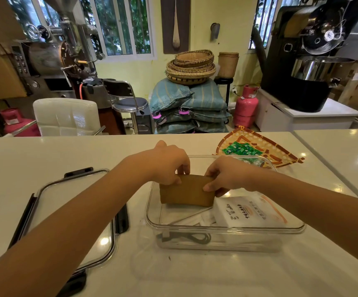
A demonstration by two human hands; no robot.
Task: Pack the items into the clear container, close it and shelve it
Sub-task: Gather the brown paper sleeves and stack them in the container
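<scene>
A clear rectangular container (225, 229) stands open on the white counter in front of me. Both hands hold a stack of brown paper sleeves (186, 192) inside its left half: my left hand (169, 163) grips the top left corner, my right hand (223, 174) pinches the top right corner. White packets with orange and black print (251, 212) lie in the container's right half. The clear lid with black latches (70, 211) lies flat on the counter to the left, partly under my left forearm.
A woven bamboo tray (266, 146) holding several green sachets (240, 148) sits behind the container to the right. Beyond the counter's far edge are a white chair (66, 116), stacked sacks, pink gas cylinders and roasting machines.
</scene>
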